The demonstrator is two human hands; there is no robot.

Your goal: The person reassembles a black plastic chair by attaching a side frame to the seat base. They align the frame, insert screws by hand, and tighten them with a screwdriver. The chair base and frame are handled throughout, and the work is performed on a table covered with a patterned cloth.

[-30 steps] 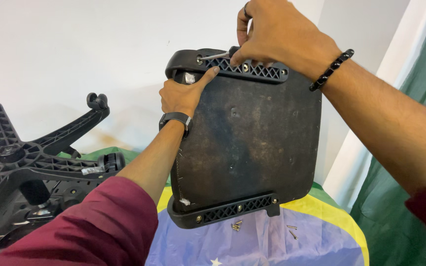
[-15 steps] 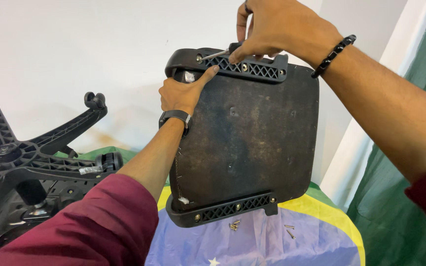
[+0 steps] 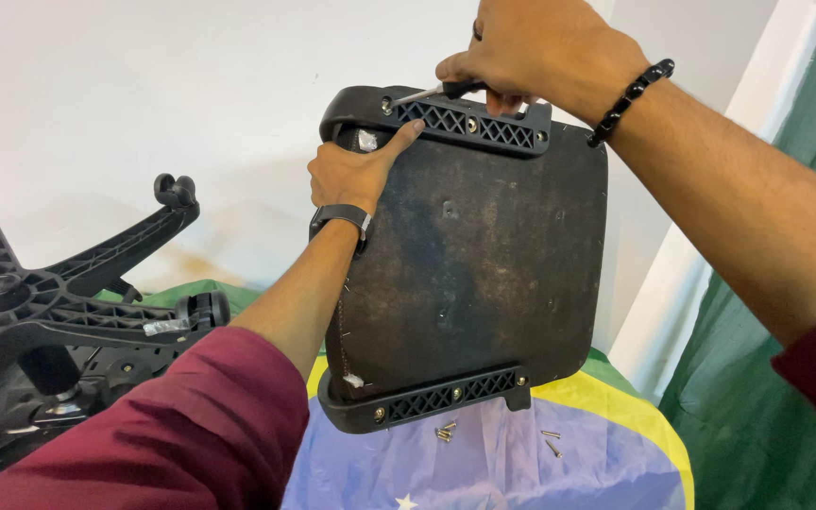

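Observation:
A dark, worn chair seat panel (image 3: pixel 474 255) stands upright on its edge, underside toward me, with a black plastic bracket across the top (image 3: pixel 465 121) and another across the bottom (image 3: pixel 427 401). My left hand (image 3: pixel 356 170) grips the panel's upper left edge, thumb on the top bracket. My right hand (image 3: pixel 531 52) is closed on a screwdriver (image 3: pixel 427 93), whose metal tip sits at a screw near the left end of the top bracket.
A black star-shaped chair base with casters (image 3: pixel 59 302) lies at the left. A blue, yellow and green cloth (image 3: pixel 540 463) covers the surface below, with several loose screws (image 3: pixel 446 433) on it. White wall behind, green curtain (image 3: pixel 786 378) at right.
My right hand has shifted left along the top bracket, and the screwdriver shaft now shows, pointing at the bracket's left screw. My left hand and the panel stay put.

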